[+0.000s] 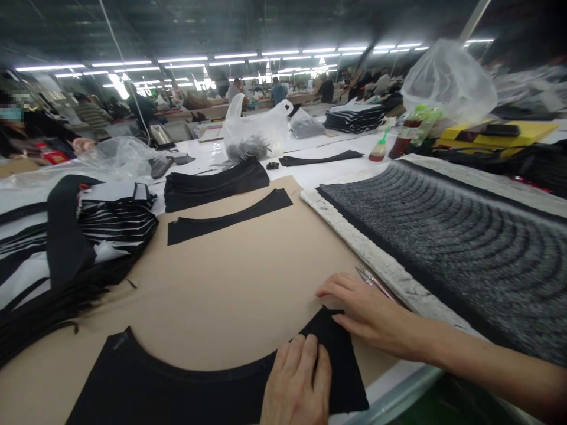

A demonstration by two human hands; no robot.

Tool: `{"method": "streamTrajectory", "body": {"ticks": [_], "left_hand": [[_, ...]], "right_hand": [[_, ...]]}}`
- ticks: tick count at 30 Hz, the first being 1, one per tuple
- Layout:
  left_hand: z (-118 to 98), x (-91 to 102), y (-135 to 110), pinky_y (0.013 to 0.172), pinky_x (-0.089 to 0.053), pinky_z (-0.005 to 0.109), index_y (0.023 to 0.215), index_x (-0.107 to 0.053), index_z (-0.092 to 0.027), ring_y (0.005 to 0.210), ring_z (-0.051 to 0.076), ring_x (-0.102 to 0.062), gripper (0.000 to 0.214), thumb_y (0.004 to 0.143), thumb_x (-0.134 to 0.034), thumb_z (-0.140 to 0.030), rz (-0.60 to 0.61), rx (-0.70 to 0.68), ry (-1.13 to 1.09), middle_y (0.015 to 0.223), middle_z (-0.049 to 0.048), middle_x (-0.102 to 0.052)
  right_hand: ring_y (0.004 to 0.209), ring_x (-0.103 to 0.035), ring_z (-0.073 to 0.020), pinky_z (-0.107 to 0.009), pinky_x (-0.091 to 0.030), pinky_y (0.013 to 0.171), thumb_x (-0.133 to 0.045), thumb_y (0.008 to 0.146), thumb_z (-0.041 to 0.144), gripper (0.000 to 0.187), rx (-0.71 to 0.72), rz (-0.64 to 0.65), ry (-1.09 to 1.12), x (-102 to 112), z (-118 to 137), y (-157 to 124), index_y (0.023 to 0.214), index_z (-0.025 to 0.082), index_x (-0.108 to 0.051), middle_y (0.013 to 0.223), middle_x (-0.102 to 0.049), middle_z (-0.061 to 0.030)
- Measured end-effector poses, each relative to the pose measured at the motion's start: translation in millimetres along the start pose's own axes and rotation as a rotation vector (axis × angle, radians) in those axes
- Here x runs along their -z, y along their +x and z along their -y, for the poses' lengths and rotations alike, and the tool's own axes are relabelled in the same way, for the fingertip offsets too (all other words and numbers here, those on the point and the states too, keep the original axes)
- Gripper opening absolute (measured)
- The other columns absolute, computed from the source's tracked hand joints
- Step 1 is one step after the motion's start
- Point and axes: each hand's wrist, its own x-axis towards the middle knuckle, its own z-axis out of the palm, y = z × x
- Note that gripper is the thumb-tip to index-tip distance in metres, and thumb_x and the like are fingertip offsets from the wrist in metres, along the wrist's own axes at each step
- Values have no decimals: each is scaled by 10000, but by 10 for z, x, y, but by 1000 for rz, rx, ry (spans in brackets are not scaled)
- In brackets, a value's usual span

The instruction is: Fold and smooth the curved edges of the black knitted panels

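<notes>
From the head camera, the left grip (pixel 296 381) lay flat on a curved black fabric panel (pixel 168 395), fingers together. Its thumb was hidden, so I cannot tell whether it pinched the cloth. The right grip (pixel 367 313) stood open and held nothing, its lower fingers touching the panel's upper corner, just beside steel thread snips (pixel 365 276). The panel lay on a tan cardboard pattern board (pixel 230 277), which also bore a narrower black strip (pixel 225 215). Striped garments (pixel 106 221) lay to the left, a grey ridged mat (pixel 443 254) to the right, on a white counter (pixel 328 168).
</notes>
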Motion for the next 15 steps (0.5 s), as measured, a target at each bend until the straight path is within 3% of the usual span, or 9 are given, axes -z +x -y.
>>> {"method": "streamTrajectory", "body": {"ticks": [4, 7, 15], "left_hand": [[-82, -62, 77, 846, -426, 319, 1067, -639, -188, 1011, 198, -599, 261, 916, -434, -135, -14, -8, -15, 1159, 25, -675], [-162, -132, 90, 832, -426, 310, 1071, -646, -177, 1007, 207, -604, 226, 922, -476, -189, -26, 7, 7, 1178, 62, -668], [-198, -90, 85, 784, -441, 287, 1075, -647, -164, 948, 188, -616, 202, 884, -582, -180, 13, -27, 73, 1208, 92, -652]], "right_hand": [[1035, -510, -191, -350, -352, 926, -509, 876, 85, 252, 299, 135, -153, 63, -56, 174, 1085, 206, -576, 1105, -595, -45], [936, -543, -173, -338, -362, 884, -475, 928, 128, 141, 467, 202, -240, 68, -142, 284, 977, 187, -593, 986, -623, -38], [819, -509, -155, -294, -373, 766, -407, 989, 166, 226, 662, 206, -384, 80, -308, 411, 845, 181, -582, 873, -587, -29]]}}
